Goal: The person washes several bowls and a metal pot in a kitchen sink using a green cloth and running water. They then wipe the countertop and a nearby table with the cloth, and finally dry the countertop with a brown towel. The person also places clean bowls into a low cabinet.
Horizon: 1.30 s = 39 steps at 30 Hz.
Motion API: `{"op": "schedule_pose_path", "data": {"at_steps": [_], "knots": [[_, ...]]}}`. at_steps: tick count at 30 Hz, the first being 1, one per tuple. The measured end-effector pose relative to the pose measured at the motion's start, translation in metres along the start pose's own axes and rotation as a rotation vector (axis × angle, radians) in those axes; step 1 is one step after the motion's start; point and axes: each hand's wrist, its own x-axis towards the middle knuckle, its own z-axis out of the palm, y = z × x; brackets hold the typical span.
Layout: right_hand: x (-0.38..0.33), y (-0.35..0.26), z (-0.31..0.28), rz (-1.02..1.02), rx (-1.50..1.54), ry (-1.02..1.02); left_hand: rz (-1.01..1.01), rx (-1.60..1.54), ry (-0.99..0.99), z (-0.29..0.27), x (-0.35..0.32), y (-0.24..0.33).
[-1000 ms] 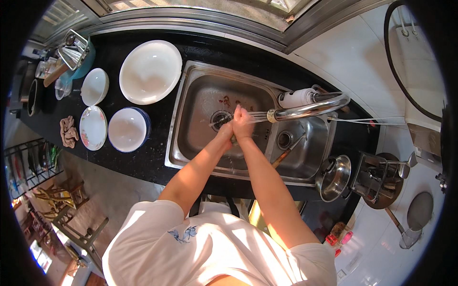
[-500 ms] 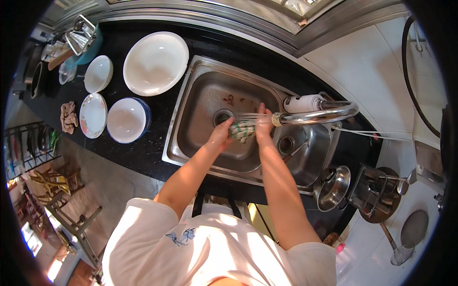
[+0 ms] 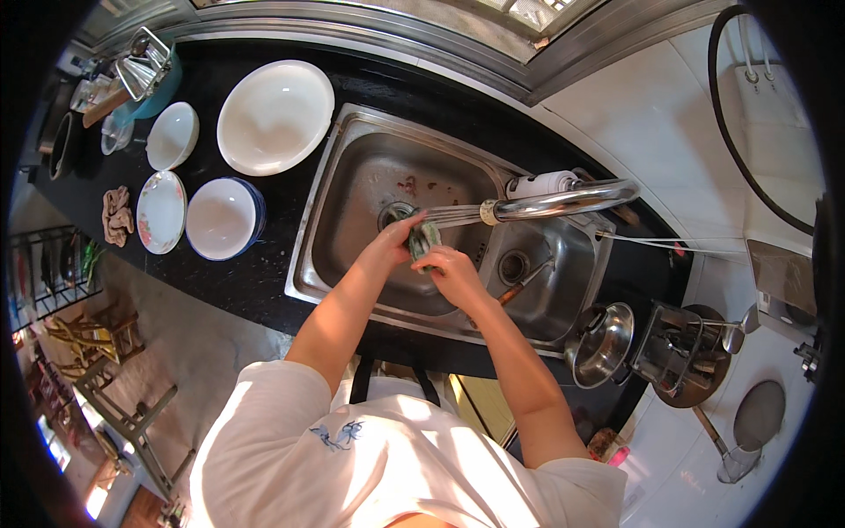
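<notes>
Soft, crinkled cloth [image 3: 429, 236] between left hand [image 3: 394, 239] and right hand [image 3: 451, 267], and beneath them a satiny metal sink [image 3: 352, 189]! Right of the hands, the tap [image 3: 568, 204] gleams, polished metal, mirror-smooth; beside the right hand, a wooden-looking handle [image 3: 512, 292]. Away to their left, glossy ceramic-looking bowl [image 3: 275, 117], smooth black countertop [image 3: 246, 282] with a shine, and a matt, rumpled brown rag [image 3: 117, 216].

Cloth [image 3: 429, 237] over sink [image 3: 348, 194], bowls [image 3: 222, 220] left, pot [image 3: 607, 343] right
</notes>
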Motion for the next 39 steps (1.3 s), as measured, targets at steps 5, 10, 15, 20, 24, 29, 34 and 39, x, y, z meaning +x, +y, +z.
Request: {"op": "schedule_pose_path", "data": {"at_steps": [5,10,15,20,24,29,34,39], "knots": [[-0.008,0.029,-0.032,0.181,0.519,0.288,-0.175,0.273,0.156,0.017,-0.024,-0.013],[0.011,0.084,-0.017,0.38,0.758,0.471,-0.19,0.459,-0.257,0.062,-0.058,-0.018],[0.017,0.114,-0.034,0.569,1.028,0.943,-0.054,0.126,-0.103,0.069,-0.046,-0.017],[-0.019,0.211,-0.094,0.409,1.721,1.342,-0.076,-0.199,-0.193,0.089,-0.047,-0.02],[-0.025,0.175,-0.12,0.246,1.895,1.198,-0.15,-0.292,-0.327,0.076,-0.051,-0.019],[-0.036,0.12,-0.121,0.132,1.707,1.167,-0.163,-0.294,-0.316,0.068,-0.06,-0.032],[-0.031,0.068,-0.035,0.453,1.622,0.71,-0.195,-0.414,-0.382,0.082,-0.084,-0.052],[0.0,-0.023,0.013,0.081,2.116,0.228,-0.141,-0.584,-0.613,0.094,-0.106,-0.074]]}}
